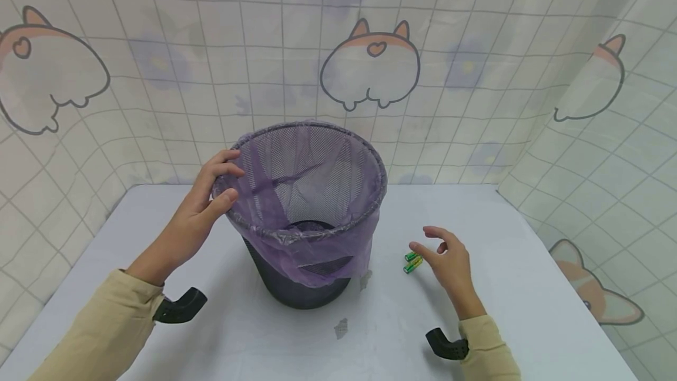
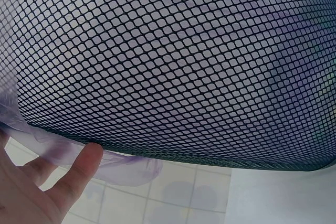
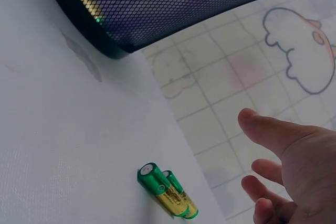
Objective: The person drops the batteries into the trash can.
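Observation:
A black mesh wastebasket (image 2: pixel 173 66) stands on the table, lined with a thin purple bag (image 1: pixel 317 251) folded over its rim. My left hand (image 1: pixel 201 199) rests at the left side of the rim, fingers loosely extended and thumb apart. In the left wrist view the fingertips (image 2: pixel 92 153) lie right by the bag's edge. Two green and gold batteries (image 3: pixel 163 190) lie side by side on the table, right of the basket. Over them hovers my right hand (image 1: pixel 449 263), thumb and fingers spread, holding nothing.
Through the mesh low in the basket, something green and yellow (image 3: pixel 86 1) shows. Grey torn patches (image 1: pixel 341 328) mark the white table (image 1: pixel 254 351). Behind and beside it hangs a checked curtain (image 1: pixel 280 52) with cartoon dogs. Black brackets (image 1: pixel 182 307) stick out at both sleeves.

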`<state>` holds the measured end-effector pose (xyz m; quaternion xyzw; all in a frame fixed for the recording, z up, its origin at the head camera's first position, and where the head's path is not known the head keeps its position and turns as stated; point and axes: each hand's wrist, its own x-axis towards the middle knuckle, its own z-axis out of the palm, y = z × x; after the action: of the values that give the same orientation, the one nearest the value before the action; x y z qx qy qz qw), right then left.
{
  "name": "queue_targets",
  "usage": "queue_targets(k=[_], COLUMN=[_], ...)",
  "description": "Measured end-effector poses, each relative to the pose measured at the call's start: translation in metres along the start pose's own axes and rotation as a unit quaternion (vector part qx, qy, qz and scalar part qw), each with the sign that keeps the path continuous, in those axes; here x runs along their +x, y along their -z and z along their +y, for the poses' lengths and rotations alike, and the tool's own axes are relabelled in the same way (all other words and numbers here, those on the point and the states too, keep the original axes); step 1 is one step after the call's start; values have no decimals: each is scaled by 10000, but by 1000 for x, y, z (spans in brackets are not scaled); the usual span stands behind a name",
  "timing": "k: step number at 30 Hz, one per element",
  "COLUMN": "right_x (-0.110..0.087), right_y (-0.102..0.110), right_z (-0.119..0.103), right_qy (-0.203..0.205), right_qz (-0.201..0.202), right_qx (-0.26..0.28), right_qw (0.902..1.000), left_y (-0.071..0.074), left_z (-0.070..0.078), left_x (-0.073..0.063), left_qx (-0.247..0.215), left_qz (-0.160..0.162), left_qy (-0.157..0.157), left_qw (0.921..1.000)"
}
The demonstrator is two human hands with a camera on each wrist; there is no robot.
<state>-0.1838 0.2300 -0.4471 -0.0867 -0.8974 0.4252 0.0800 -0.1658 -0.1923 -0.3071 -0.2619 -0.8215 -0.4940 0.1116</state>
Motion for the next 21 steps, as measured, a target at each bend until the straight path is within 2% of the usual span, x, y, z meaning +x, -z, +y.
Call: queue_targets(k=[21], right_x=[2], right_y=[-17], right_z=[21], right_qy=[-255], right_qz=[-236], right_qx=[-289], right_qw=[9990], left_y=[0], left_z=[2], left_x=[0], left_qx=[32], left_qz=[-5], left_qy=[-6], left_qw=[10000])
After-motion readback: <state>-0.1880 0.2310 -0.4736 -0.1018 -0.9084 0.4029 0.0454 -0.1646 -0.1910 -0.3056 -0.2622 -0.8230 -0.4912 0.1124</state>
